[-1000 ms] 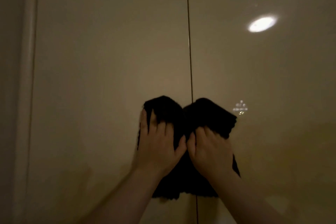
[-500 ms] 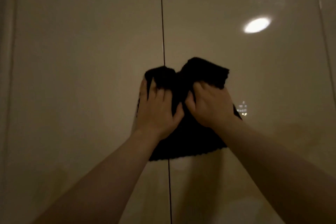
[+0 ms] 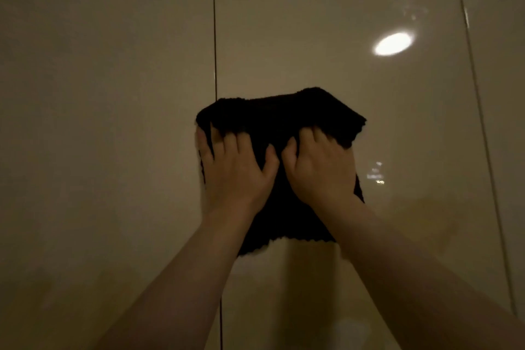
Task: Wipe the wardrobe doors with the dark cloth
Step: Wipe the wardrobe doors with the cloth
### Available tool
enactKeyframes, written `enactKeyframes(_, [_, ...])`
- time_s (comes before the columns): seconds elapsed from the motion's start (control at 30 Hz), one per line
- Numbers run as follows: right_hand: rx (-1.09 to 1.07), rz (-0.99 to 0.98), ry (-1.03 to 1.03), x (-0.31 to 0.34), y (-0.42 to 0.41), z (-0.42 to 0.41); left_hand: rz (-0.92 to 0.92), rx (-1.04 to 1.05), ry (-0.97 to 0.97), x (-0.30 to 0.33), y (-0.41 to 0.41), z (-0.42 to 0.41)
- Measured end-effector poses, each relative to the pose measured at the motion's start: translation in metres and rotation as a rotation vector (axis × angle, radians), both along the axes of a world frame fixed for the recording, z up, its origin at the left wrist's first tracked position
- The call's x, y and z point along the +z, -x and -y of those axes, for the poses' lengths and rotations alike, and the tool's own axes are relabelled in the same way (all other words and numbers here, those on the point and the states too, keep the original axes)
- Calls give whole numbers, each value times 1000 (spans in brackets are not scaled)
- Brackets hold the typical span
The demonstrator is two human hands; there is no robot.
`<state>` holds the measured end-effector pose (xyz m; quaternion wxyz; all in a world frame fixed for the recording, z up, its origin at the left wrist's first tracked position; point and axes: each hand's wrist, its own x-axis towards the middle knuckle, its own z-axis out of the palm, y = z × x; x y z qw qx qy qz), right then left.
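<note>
A dark cloth is pressed flat against the glossy beige wardrobe doors, mostly on the right door, its left edge at the seam. My left hand grips the cloth's left part, fingers bunched into the fabric. My right hand grips the right part beside it, thumbs nearly touching. The left door lies to the left of the seam. The cloth's lower edge hangs below my wrists.
A bright ceiling-light reflection shines on the right door's upper part. Another vertical seam runs near the right edge, with a further panel beyond it. The room is dim.
Both hands have slid the cloth up the doors and to the right, off the seam and onto the right door. The cloth's top edge has spread flatter.
</note>
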<state>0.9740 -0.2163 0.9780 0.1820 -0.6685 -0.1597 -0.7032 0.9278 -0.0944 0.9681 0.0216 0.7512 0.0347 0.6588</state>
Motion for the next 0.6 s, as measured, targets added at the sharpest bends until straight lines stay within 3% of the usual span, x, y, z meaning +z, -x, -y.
enactKeyframes(0.1, [7,-47,1,-42,1,8,-57,9,10,-36,-2,15])
enactKeyframes(0.33, [-5,-66,149,-115,-1,41,-220,28,-196,-97,-2,35])
enactKeyframes(0.6, [-5,-3,358,-105,-7,86,-259,-41,-543,-79,-6,45])
